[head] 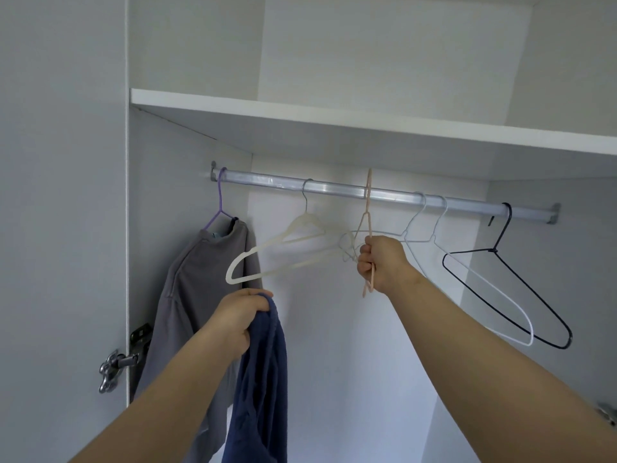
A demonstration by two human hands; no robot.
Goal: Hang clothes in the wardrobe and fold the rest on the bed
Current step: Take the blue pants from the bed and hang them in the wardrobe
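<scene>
**Peach hanger gripped at the rail, blue garment in the other hand**

The person faces the open wardrobe. The right hand is raised below the rail, its fingers curled tight round the lower part of a peach hanger seen edge-on. The hanger's hook stands at the rail; whether it sits over the rail cannot be told.

The left hand is lower and further left, with its fingers closed on the bunched top of a blue garment, which hangs straight down from the grip.

At the rail's left end a grey garment hangs on a purple hanger. A cream hanger hangs between it and the right hand. White wire hangers and a black hanger hang to the right. A white shelf runs above the rail.
</scene>
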